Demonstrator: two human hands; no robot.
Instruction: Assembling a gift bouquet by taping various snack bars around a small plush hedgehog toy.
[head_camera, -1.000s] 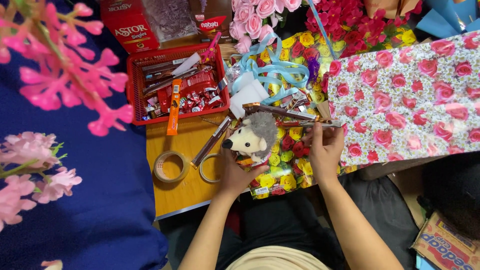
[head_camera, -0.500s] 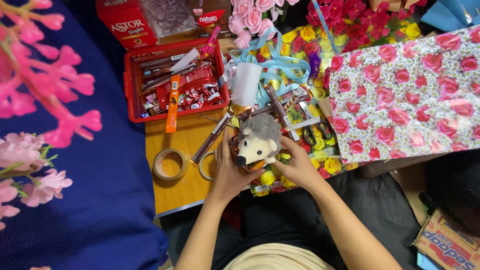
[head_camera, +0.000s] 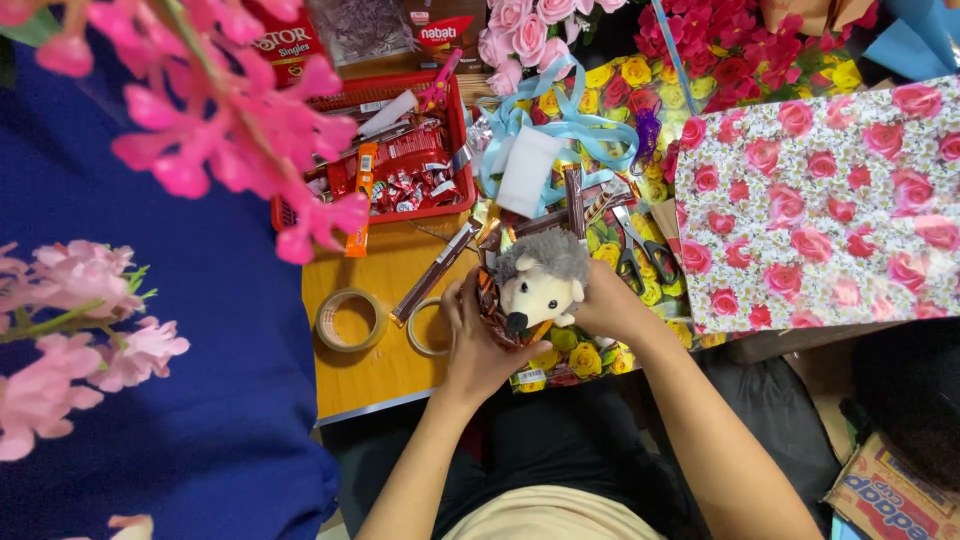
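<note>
Beside the red basket (head_camera: 455, 160) of sweets, both hands' grips (head_camera: 480, 335) (head_camera: 605, 305) clasp the plush hedgehog (head_camera: 540, 285).

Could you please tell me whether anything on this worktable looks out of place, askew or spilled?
Nothing looks spilled or damaged, though the table is crowded. A long wrapped stick lies slanted across the bare wood beside two tape rolls. Both hands, left and right, cup an upright plush hedgehog. Scissors rest on the yellow-rose paper.
</note>
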